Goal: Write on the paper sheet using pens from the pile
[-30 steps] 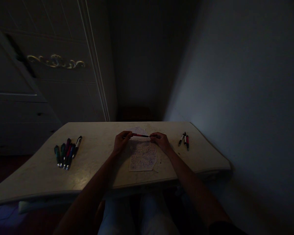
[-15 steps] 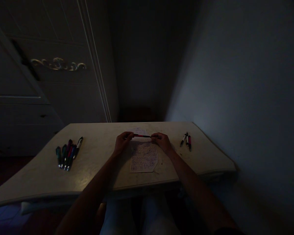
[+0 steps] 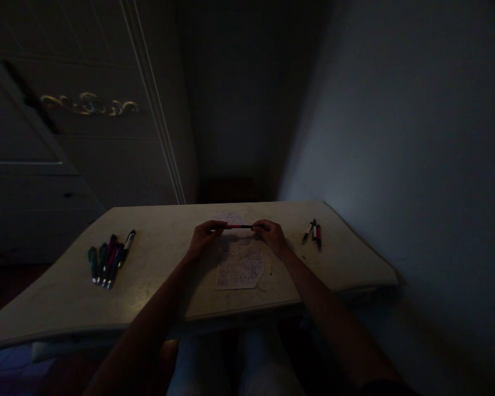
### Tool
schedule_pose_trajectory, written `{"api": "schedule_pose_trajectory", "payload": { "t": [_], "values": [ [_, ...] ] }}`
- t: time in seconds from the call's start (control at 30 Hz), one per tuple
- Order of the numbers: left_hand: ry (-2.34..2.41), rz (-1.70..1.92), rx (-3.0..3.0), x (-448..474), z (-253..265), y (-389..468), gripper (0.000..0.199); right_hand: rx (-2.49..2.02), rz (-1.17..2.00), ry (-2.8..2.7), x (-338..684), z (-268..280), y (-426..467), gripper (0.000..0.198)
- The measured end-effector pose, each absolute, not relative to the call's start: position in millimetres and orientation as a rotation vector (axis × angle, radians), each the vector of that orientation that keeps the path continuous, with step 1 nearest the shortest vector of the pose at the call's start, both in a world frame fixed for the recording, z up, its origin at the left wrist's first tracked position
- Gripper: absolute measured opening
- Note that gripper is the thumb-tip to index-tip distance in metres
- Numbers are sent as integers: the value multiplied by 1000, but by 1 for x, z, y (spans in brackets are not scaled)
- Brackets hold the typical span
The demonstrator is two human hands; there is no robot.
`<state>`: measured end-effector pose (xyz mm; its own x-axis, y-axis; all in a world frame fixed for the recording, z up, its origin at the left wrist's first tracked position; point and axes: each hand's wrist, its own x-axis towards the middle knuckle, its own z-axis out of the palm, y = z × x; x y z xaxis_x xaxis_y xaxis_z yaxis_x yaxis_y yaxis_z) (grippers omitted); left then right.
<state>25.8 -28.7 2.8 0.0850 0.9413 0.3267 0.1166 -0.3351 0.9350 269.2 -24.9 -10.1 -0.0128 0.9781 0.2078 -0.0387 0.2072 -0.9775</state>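
Note:
A slim pen [image 3: 239, 226], red toward the left and dark toward the right, is held level between my two hands. My left hand [image 3: 207, 235] pinches its left end, and my right hand [image 3: 270, 234] grips its right end. The fingers of both hands are closed, and they hide the pen's ends. Beneath the pen lies a sheet of paper [image 3: 240, 267] covered in dense bluish scribbles, with another marked piece of paper [image 3: 229, 216] just behind it.
Several pens [image 3: 107, 261] in green, purple, red, blue and white lie grouped on the table [image 3: 157, 231] at left. Three more pens [image 3: 314, 232] rest at right. A pale wall [image 3: 396, 165] borders the right side; a cabinet [image 3: 107, 159] stands behind on the left.
The view has shifted slightly, so the table's things sit a little farther left. Both hands still hold the pen level above the paper, almost unmoved.

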Motion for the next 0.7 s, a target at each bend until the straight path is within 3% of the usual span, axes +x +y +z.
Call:
{"api": "schedule_pose_trajectory", "payload": {
  "t": [0.23,0.37,0.5,0.7],
  "values": [
    [1018,1346,1473,34,0,-27,61,-1067,1070,-1275,270,-10,-23,28],
    [1205,1391,1607,33,0,-28,46,-1080,1027,-1279,271,-9,-23,27],
    [1342,1353,1803,32,0,-31,49,-1083,978,-1288,271,-8,-24,24],
    [1221,1304,1877,34,1,-33,32,-1096,941,-1288,269,-8,-25,21]
  ]
}}
